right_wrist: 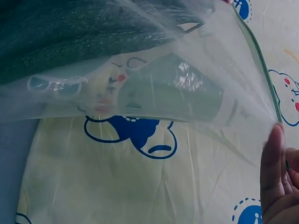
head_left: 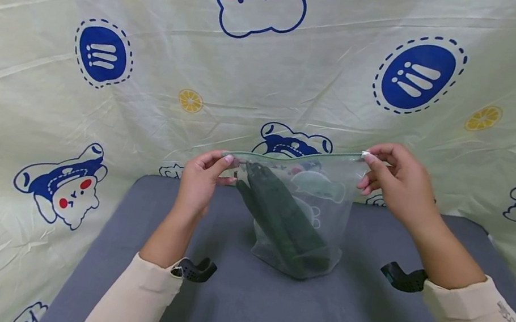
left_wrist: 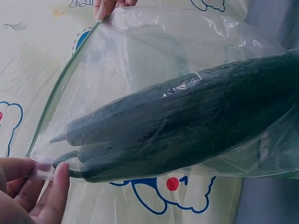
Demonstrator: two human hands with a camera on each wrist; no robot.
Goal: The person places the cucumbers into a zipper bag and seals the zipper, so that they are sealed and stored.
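Observation:
A clear zip bag with a green strip along its top edge stands on the table, its mouth drawn out between both hands. Inside lie dark green cucumbers, slanting from upper left to lower right; the left wrist view shows their narrow stem ends near the green strip. My left hand pinches the bag's upper left corner between thumb and fingers. At the upper right end, my right hand pinches the strip, where a small white piece shows at the fingertips. Printed shapes mark the bag's side in the right wrist view.
The bag's base rests on a grey-covered table. A pale sheet printed with blue cartoon figures and orange slices hangs behind and at both sides. Black wrist cameras jut inward from both sleeves.

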